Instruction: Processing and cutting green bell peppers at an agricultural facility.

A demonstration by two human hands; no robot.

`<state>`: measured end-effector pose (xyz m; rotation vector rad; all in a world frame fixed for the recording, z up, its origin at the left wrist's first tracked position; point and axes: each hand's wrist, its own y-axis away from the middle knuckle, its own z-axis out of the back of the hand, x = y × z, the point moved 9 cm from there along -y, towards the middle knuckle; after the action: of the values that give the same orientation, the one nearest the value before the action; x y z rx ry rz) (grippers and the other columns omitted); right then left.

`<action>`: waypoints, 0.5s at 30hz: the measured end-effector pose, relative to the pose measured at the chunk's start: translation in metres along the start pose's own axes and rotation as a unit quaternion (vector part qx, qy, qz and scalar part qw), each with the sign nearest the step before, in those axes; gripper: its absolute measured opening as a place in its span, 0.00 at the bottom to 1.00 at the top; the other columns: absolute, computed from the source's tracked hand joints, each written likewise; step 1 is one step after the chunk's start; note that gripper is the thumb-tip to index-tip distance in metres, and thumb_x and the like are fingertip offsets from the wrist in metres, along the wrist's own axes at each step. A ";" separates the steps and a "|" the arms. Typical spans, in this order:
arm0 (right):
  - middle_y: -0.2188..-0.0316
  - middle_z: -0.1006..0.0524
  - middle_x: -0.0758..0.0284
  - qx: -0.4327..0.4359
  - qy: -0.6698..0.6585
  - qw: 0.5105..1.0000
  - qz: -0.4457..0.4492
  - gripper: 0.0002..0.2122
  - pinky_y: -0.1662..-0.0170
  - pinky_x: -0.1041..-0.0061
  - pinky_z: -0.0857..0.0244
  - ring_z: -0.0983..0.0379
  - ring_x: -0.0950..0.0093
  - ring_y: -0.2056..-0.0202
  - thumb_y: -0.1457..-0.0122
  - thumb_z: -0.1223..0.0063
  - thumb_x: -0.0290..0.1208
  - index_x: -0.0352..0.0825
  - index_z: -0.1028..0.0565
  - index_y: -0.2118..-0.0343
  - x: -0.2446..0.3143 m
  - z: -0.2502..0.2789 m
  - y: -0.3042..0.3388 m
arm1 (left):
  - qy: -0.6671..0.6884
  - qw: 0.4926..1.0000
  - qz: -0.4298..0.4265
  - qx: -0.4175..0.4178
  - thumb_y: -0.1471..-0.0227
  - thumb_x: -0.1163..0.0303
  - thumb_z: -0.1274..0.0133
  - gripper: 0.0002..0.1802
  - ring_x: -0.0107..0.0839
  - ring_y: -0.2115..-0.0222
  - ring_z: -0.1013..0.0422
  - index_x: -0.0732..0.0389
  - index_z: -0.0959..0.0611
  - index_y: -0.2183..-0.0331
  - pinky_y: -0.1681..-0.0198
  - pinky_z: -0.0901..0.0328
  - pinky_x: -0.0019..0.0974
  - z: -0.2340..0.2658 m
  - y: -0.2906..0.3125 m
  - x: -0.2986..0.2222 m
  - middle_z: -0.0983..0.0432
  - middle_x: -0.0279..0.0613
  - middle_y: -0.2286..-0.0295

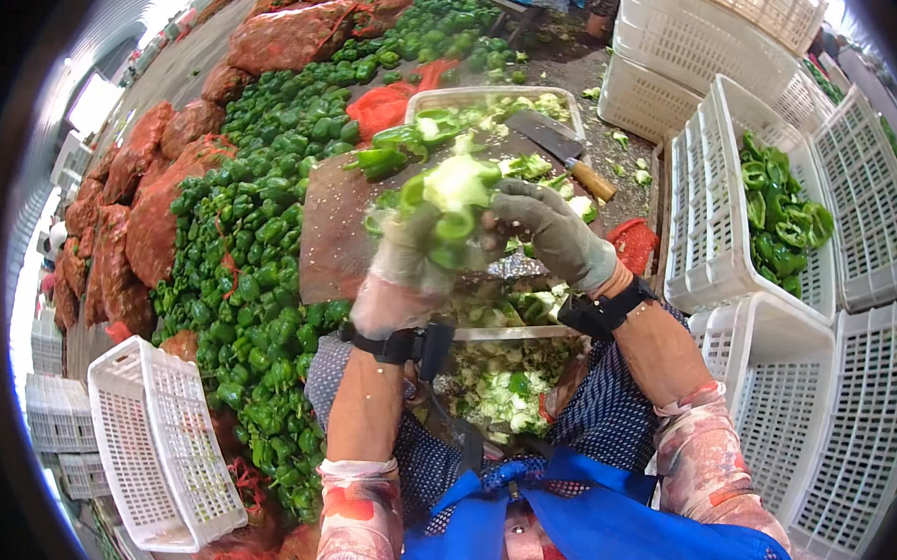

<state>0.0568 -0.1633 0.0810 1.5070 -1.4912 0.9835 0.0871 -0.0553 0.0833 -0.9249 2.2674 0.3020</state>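
My left hand (405,264), gloved and smeared by motion, is closed around a cut-open green bell pepper (455,190) held above the board. Pale flesh and seed core show in the pepper, and its outline is blurred. Just right of it is my right hand (552,235) in a grey-green glove, fingers curled together close to the pepper's edge; what they pinch, if anything, is hidden. Under both hands lies a brown cutting board (336,220) scattered with seeds. A broad-bladed knife (592,179) with a wooden handle rests beyond my right hand, among pale pepper cores (529,166).
A large heap of green peppers (252,249) spreads to the left, backed by red mesh sacks (155,208). At right stand white plastic crates (702,229), one holding cut peppers (781,210). Another white crate (160,443) stands lower left. Pepper scraps (509,397) lie between my legs.
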 end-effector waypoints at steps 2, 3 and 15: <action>0.74 0.27 0.70 0.103 -0.148 0.984 -0.010 0.10 0.65 0.74 0.33 0.29 0.75 0.71 0.39 0.55 0.35 0.33 0.27 0.68 -0.007 -0.018 -0.002 | 0.021 0.998 0.023 0.046 0.48 0.58 0.44 0.31 0.38 0.67 0.24 0.65 0.31 0.48 0.69 0.27 0.35 -0.005 0.001 0.003 0.23 0.50 0.63; 0.75 0.27 0.71 0.137 -0.236 0.962 -0.020 0.10 0.66 0.73 0.33 0.28 0.73 0.73 0.40 0.54 0.36 0.35 0.27 0.69 -0.014 -0.024 -0.003 | 0.020 0.999 0.018 0.044 0.48 0.58 0.44 0.31 0.38 0.67 0.24 0.65 0.31 0.48 0.69 0.27 0.35 -0.007 0.000 0.002 0.23 0.50 0.63; 0.53 0.28 0.47 -0.015 0.328 0.945 -0.009 0.35 0.49 0.67 0.36 0.28 0.58 0.53 0.42 0.56 0.59 0.28 0.36 0.45 -0.033 0.007 -0.016 | -0.239 0.961 -0.091 -0.105 0.48 0.80 0.48 0.26 0.31 0.57 0.28 0.60 0.31 0.47 0.62 0.29 0.26 0.014 -0.010 -0.025 0.27 0.47 0.55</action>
<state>0.0728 -0.1570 0.0476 1.0134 -1.0002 1.2840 0.1143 -0.0435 0.0894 -1.0308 1.7193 0.6201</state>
